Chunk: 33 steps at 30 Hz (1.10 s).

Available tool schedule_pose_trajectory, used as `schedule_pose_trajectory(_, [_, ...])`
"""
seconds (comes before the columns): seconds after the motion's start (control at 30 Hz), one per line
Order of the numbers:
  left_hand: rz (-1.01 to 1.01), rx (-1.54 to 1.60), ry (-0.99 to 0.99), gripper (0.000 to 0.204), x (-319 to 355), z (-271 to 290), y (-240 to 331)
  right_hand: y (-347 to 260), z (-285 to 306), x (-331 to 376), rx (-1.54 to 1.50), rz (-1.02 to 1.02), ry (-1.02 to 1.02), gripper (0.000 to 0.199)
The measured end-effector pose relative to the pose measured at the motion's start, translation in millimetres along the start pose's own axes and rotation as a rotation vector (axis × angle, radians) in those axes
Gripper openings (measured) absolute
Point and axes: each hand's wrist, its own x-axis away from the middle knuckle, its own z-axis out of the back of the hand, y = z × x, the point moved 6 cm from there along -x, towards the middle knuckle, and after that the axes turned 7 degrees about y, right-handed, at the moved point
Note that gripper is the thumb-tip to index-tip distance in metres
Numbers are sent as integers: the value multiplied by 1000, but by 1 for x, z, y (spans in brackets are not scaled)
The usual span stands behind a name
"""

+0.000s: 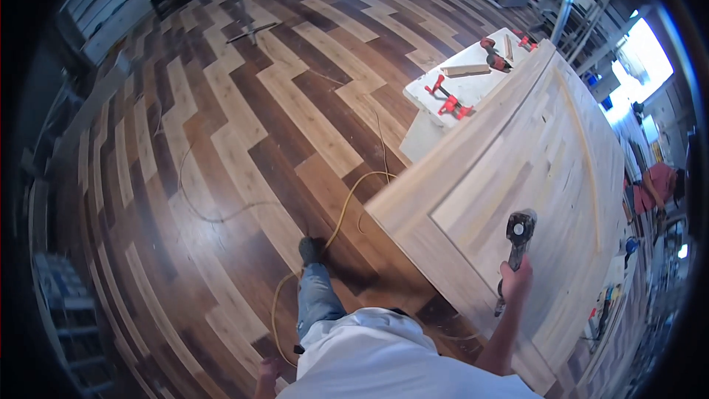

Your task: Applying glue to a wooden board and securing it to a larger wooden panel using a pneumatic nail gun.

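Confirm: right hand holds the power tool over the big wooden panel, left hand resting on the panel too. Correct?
Not quite. The head view shows the right hand gripping the power tool over the wooden panel, but the left hand is not on the panel: it hangs low by the person's side, above the plank floor, apart from the panel.

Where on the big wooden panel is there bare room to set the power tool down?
The large pale wooden panel is bare between its raised thin strip and its near left edge, ahead of the right hand holding the dark power tool. The small white table beyond is crowded with red clamps.
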Motion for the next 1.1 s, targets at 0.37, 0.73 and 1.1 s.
schedule_pose_trajectory(0.37, [-966,-722,72,42,-86,-201,643,-301,-115,-26,-674,-238,-377,17])
schedule_pose_trajectory(0.73, [-890,-1094,-313,33,-109,-542,915,-480,-284,-168,-1121,-466,-531,22])
schedule_pose_trajectory(1.1, [123,-363,-587,22,-274,-504,1104,-654,-398,-412,-1274,-463,-314,25])
